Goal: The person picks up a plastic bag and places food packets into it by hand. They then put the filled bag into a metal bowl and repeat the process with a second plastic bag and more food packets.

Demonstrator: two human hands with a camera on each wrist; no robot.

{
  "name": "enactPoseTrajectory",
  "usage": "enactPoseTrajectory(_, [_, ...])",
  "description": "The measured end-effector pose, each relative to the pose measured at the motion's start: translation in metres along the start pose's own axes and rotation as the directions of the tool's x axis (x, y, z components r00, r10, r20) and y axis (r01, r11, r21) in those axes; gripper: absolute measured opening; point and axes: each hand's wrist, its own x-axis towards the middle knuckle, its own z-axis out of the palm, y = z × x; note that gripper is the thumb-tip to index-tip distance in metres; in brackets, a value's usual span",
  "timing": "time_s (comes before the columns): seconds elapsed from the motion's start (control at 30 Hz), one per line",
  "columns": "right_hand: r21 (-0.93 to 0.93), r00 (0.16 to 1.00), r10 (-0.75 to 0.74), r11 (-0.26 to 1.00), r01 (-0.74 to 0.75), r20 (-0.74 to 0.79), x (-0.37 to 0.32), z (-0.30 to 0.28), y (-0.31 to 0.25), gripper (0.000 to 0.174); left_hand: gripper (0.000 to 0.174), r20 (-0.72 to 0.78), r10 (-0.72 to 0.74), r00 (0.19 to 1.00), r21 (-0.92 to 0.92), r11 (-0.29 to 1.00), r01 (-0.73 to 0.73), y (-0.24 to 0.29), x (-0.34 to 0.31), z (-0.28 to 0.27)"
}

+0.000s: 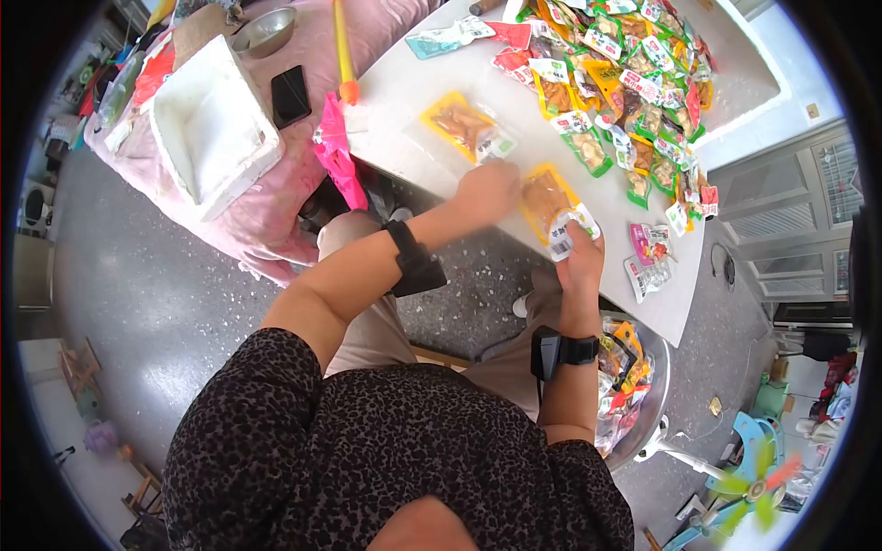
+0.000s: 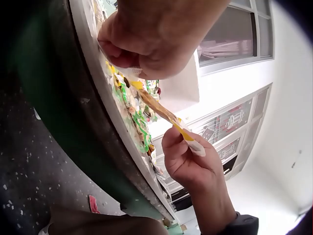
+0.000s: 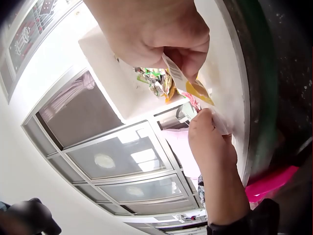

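Here's the yellow packet (image 1: 547,195), held just over the near edge of the white table (image 1: 395,110) and in front of the person — brown food shows through its window. The right hand (image 1: 582,253) has its grip closed on the white labelled end, thumb and fingers pinching it. The left hand (image 1: 491,191) is right up at the packet's other end, fingers curled in, and the right wrist view catches clear film (image 3: 221,122) pinched in that grip.

Just beyond the left hand, a second yellow packet (image 1: 459,124) lies flat on the table with clear plastic about it. Over on the right, a big heap of packets (image 1: 634,87), green, yellow, red and white, spreads across the table, and two small packets (image 1: 650,253) lie nearer the person.

Off to the left, a white foam box (image 1: 216,129) sits on a pink cloth (image 1: 248,230), a black phone (image 1: 291,96) beside it and a metal bowl (image 1: 266,32) behind — there's a bright pink thing (image 1: 338,151) between cloth and table too. Down by the right forearm, a basin (image 1: 657,404) holds more packets, and a small fan (image 1: 755,489) stands near it.
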Motion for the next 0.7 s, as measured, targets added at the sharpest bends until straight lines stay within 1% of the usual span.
enactPoseTrajectory(0.1, [-0.006, 1.000, 0.023, 1.000, -0.023, 0.002, -0.001, 0.006, -0.004, 0.027, 0.011, -0.023, 0.075, 0.997, 0.064, 0.995, -0.073, 0.008, -0.003, -0.007])
enactPoseTrajectory(0.13, [0.008, 1.000, -0.005, 1.000, 0.005, -0.009, 0.001, 0.006, -0.005, 0.027, 0.011, -0.025, 0.100, 0.995, 0.083, 0.992, -0.097, 0.009, -0.003, -0.008])
enactPoseTrajectory(0.23, [0.049, 0.994, -0.097, 0.994, 0.099, -0.049, 0.007, -0.003, -0.014, 0.026, 0.011, -0.020, -0.009, 1.000, 0.030, 0.999, 0.010, 0.001, -0.003, -0.002])
enactPoseTrajectory(0.3, [0.066, 0.984, -0.164, 0.983, 0.168, -0.073, 0.007, -0.008, -0.020, 0.026, 0.011, 0.002, -0.050, 0.999, -0.039, 0.998, 0.050, -0.006, -0.003, 0.000])
enactPoseTrajectory(0.33, [0.058, 0.982, -0.173, 0.982, 0.178, -0.078, 0.006, -0.008, -0.020, 0.025, 0.012, 0.015, -0.071, 0.997, -0.075, 0.995, 0.072, -0.009, -0.003, 0.000])
enactPoseTrajectory(0.43, [0.025, 0.982, -0.177, 0.983, 0.179, -0.068, -0.001, 0.000, -0.012, 0.024, 0.013, 0.046, -0.094, 0.995, -0.057, 0.994, 0.097, -0.011, -0.003, 0.002])
enactPoseTrajectory(0.53, [-0.101, 0.995, -0.101, 0.990, 0.098, -0.024, -0.010, 0.006, -0.007, 0.024, 0.013, 0.038, -0.104, 0.994, -0.054, 0.993, 0.106, -0.009, -0.003, 0.002])
enactPoseTrajectory(0.63, [-0.270, 0.996, 0.035, 0.963, -0.010, 0.088, -0.009, 0.001, -0.003, 0.025, 0.013, 0.050, -0.116, 0.992, -0.048, 0.992, 0.118, -0.008, -0.005, 0.004])
enactPoseTrajectory(0.67, [-0.255, 0.996, 0.048, 0.967, -0.028, 0.072, -0.009, 0.001, -0.001, 0.026, 0.013, 0.055, -0.104, 0.993, -0.020, 0.994, 0.105, -0.007, -0.006, 0.004])
enactPoseTrajectory(0.7, [-0.188, 0.995, 0.059, 0.981, -0.043, 0.080, -0.008, 0.004, -0.001, 0.026, 0.013, 0.059, -0.091, 0.994, 0.009, 0.996, 0.091, -0.001, -0.008, 0.002])
